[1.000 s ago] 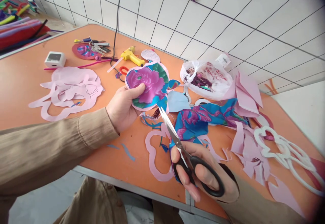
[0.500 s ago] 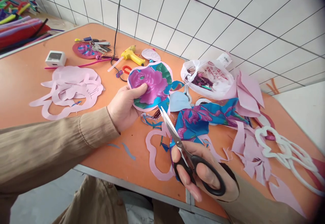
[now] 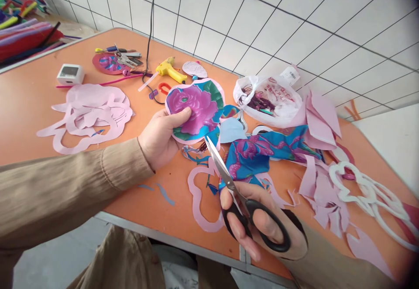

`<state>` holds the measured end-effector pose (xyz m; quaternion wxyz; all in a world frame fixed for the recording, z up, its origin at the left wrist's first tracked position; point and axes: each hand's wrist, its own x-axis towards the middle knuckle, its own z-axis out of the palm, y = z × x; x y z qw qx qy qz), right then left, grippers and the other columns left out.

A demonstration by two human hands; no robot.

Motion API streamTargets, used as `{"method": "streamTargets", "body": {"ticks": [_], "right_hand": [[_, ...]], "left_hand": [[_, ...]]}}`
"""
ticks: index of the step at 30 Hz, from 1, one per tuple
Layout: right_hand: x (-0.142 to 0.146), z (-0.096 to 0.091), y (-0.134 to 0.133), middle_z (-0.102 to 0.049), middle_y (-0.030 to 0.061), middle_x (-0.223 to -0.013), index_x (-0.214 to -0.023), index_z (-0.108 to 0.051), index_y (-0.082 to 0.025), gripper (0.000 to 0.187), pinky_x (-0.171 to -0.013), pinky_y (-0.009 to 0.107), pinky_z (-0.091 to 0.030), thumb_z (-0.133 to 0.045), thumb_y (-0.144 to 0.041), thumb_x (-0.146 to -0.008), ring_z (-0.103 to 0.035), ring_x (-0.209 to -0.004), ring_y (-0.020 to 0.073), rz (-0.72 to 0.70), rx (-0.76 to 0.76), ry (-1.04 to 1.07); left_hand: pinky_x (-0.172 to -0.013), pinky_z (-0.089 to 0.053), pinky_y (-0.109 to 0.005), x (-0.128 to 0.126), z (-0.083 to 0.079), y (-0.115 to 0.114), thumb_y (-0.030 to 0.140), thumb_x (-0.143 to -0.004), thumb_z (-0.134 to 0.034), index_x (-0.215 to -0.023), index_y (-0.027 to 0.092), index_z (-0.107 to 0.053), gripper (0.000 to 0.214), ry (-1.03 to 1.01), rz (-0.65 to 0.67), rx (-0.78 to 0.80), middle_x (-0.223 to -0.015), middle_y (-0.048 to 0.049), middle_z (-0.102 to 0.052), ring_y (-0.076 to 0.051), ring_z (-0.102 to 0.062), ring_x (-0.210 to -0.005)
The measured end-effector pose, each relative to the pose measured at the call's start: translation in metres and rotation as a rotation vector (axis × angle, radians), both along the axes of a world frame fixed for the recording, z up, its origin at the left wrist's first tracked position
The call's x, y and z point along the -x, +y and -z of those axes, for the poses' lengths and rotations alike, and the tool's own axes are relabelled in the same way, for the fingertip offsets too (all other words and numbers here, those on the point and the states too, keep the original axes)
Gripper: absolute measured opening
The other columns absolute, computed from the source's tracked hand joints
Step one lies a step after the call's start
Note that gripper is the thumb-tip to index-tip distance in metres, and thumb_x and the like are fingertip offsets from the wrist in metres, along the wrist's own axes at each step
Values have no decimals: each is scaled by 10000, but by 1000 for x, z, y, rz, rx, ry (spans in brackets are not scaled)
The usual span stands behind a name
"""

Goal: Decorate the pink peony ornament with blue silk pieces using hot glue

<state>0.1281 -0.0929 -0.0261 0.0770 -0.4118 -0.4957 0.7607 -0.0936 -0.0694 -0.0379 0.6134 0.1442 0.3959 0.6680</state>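
Observation:
My left hand pinches a flower-print fabric piece at its left side, the thumb lying on top. The piece shows a big purple bloom on blue and green, with a pink border round its edge. In my right hand are black-handled scissors, fingers through the loops. Their blades look almost closed, and the tips point up at the lower edge of the fabric piece. Whether they touch it I cannot tell. Just right of the blades lies a crumpled blue floral cloth. A pink cut-out outline rests beneath.
At the back stands a yellow glue gun, near keys and a white box. Pink scraps are piled on the left. A plastic bag sits by the tiled wall, with white loops at the right.
The flower-print piece has turned slightly in my left hand, its right side shifting a little to the right. My right hand and the scissors stay almost where they were.

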Motion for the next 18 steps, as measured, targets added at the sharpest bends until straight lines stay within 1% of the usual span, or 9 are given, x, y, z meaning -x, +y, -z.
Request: {"method": "streamTargets", "body": {"ticks": [3,6,8,10,11,12,13,15,18], "right_hand": [[0,-2,0,-589,-1,-708,-942,-629,-220,594,-509,217,-379,-752,-735,-674,-508,-464,71,-11,49,-3],[-1,-4,-3,-596,2,-718,-947,-644,-223,549,-522,211,-393,-747,-707,-707,-513,-476,69,38,21,-1],[-3,0,-2,-597,2,-716,-944,-650,-222,528,-527,203,-404,-739,-696,-729,-522,-484,66,41,17,18],[-6,8,1,-590,-8,-690,-940,-641,-219,533,-510,194,-413,-742,-697,-727,-522,-464,61,3,40,79],[-7,14,3,-580,-18,-666,-928,-631,-217,542,-488,189,-410,-742,-705,-722,-507,-439,57,-28,53,133],[-8,20,6,-578,-26,-643,-928,-617,-218,546,-452,190,-409,-759,-696,-709,-496,-403,60,-90,91,211],[-9,26,7,-581,-28,-633,-937,-604,-217,550,-417,185,-393,-759,-694,-711,-473,-371,56,-112,117,280],[-11,35,9,-582,-21,-633,-960,-599,-210,528,-387,174,-369,-743,-671,-747,-475,-361,59,-111,133,343],[-11,41,8,-585,-8,-642,-981,-598,-201,512,-380,172,-365,-735,-647,-772,-487,-369,64,-77,146,353]], "left_hand": [[-682,-608,-278,0,-1,0,69,-944,-504,-909,75,-643,143,11,-5,-8,-743,-72,-714,-158,-713,-657],[-698,-605,-278,0,0,0,74,-942,-511,-895,77,-647,144,16,-8,-21,-758,-79,-722,-173,-730,-703],[-705,-606,-282,1,1,0,79,-943,-513,-898,77,-648,143,11,-4,-29,-764,-81,-725,-178,-734,-717],[-673,-601,-265,1,1,0,76,-945,-509,-887,81,-645,148,8,-1,-32,-742,-72,-721,-169,-729,-694],[-653,-596,-253,0,1,0,71,-945,-506,-876,83,-643,154,10,-2,-34,-726,-66,-717,-162,-725,-679],[-641,-593,-244,0,0,0,67,-946,-503,-864,86,-641,162,13,-5,-36,-715,-61,-713,-158,-722,-669],[-641,-594,-244,0,0,-1,65,-946,-501,-856,88,-641,168,17,-6,-40,-712,-60,-713,-157,-723,-670],[-677,-608,-267,1,1,-1,72,-942,-512,-845,94,-645,166,23,-4,-49,-735,-66,-722,-171,-735,-704],[-785,-624,-329,2,3,-1,98,-918,-573,-849,106,-657,109,26,3,-66,-802,-79,-740,-205,-755,-800]]}}
